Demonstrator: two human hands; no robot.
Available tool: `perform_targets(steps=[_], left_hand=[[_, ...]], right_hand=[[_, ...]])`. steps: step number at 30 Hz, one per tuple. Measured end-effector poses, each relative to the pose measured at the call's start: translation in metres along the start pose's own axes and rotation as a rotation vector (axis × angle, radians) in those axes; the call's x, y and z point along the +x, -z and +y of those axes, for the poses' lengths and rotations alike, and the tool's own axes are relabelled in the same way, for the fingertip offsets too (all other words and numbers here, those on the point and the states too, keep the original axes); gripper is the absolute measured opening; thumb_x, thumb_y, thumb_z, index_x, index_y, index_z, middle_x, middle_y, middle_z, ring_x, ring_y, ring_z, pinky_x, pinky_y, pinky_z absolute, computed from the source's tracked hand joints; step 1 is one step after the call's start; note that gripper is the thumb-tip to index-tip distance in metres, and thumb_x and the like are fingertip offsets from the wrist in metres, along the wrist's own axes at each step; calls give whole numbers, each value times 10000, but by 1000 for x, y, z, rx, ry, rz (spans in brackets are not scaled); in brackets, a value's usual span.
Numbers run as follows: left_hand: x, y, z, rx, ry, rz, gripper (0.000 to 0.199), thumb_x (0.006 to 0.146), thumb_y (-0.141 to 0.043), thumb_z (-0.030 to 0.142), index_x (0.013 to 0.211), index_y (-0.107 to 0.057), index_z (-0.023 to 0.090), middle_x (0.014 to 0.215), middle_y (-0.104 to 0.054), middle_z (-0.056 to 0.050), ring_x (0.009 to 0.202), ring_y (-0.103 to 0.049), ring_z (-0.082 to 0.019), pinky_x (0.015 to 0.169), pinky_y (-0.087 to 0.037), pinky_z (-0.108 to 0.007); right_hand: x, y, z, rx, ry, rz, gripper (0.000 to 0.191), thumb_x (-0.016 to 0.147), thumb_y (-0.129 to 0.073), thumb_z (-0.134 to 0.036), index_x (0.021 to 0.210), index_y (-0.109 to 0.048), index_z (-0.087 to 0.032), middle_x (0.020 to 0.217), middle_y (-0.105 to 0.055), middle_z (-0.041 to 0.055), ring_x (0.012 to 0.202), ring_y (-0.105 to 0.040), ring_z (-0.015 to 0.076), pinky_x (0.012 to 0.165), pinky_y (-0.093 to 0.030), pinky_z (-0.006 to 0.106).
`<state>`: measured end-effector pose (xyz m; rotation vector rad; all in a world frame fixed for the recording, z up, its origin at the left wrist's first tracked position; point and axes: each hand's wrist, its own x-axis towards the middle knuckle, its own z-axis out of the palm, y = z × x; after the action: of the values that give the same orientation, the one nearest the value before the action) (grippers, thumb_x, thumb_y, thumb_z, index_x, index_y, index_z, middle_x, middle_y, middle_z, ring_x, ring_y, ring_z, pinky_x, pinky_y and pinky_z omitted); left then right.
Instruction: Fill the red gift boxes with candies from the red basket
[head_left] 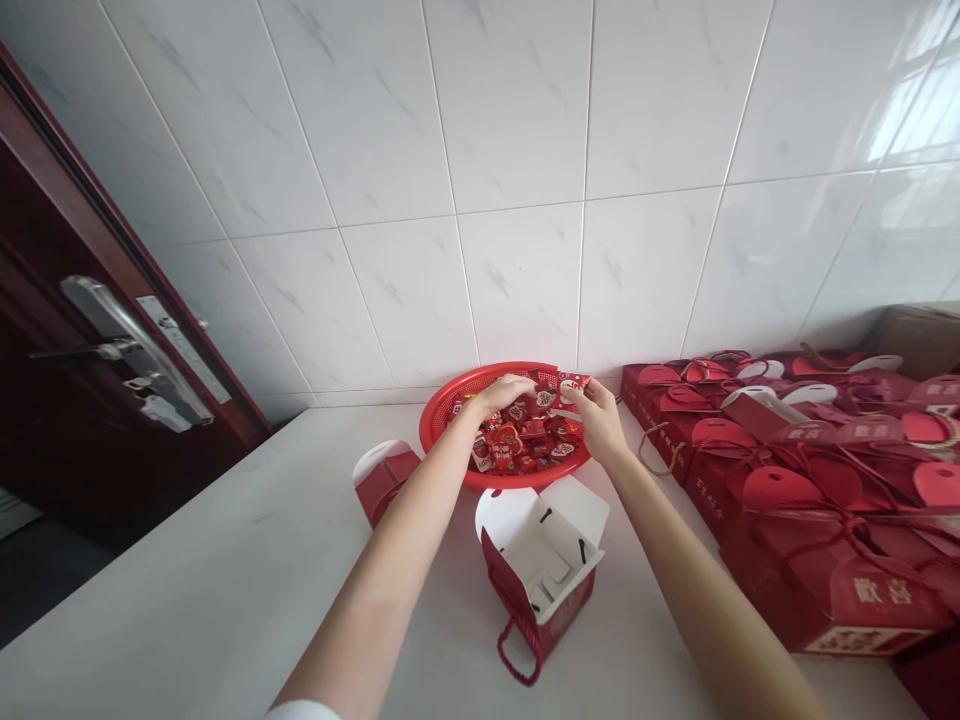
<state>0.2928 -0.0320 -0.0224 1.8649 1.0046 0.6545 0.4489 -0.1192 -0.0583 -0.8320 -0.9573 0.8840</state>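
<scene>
- what's held?
- the right hand (600, 415) pinches a red-and-white packet (572, 384) above the red basket (430, 430); the left hand (504, 394), i can't tell.
- risks?
- a loose pinch could drop it; the right forearm (671, 545) could knock the open gift box (571, 604).

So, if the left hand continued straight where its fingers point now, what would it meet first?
Most likely the small red packets in the red basket, directly ahead of the left hand. Depth is hard to judge from this single view, so it may already touch one.
</scene>
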Motion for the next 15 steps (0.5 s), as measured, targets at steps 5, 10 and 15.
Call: perform_targets(steps=[5, 10, 15], left_hand=[[-22, 6, 7, -70, -20, -22, 266, 728, -626, 284, 939, -745, 174, 989, -743, -40, 1002, -639, -226, 942, -468, -342], [-31, 9, -4, 13, 58, 17, 253, 802, -582, 223, 996, -739, 186, 1132, -729, -35, 1067, -652, -209, 905, -512, -302], [-26, 0, -11, 466, 51, 132, 299, 821, -549, 91, 1045, -733, 166, 1181, -716, -83, 1099, -656, -236, 942, -506, -318]], right_hand=[[1, -1, 0, 35, -21, 8, 277, 657, -759, -418, 837, -692, -218, 841, -737, 25, 823, -674, 234, 795, -533, 381], [0, -2, 0, 49, -24, 0, 245, 655, -768, -397, 798, -672, -222, 830, -733, 20, 808, -668, 227, 772, -536, 371], [1, 0, 2, 39, -14, -7, 262, 665, -767, -413, 815, -679, -217, 818, -735, 20, 825, -675, 232, 782, -538, 377]])
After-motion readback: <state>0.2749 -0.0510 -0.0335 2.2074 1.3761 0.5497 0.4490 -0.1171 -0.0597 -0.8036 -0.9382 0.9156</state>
